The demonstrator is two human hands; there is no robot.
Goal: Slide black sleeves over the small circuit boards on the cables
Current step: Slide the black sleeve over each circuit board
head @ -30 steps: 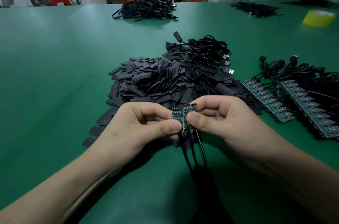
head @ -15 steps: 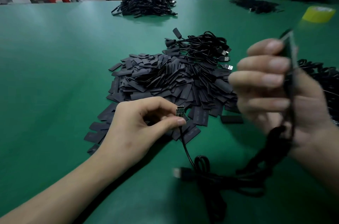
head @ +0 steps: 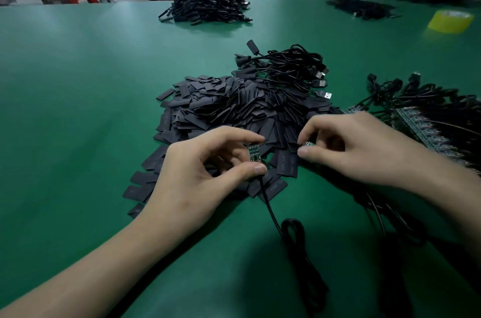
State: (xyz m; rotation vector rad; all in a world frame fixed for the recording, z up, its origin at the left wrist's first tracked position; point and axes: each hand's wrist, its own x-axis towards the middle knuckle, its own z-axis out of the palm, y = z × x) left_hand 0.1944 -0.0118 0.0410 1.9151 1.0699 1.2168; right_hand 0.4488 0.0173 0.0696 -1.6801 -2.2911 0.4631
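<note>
The left hand (head: 197,177) pinches a small circuit board (head: 254,153) over the near edge of the black sleeve pile (head: 229,106), the right hand (head: 359,151) with its grip closed on a second board (head: 309,144) to its right; best to pick one sleeve, then feed it squarely over the board's free end.

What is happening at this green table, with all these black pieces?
A person is working on cable boards. The left hand pinches a small bare circuit board on its black cable. The right hand pinches what looks like a second board, just above the pile of black sleeves. No sleeve is on yet.
</note>
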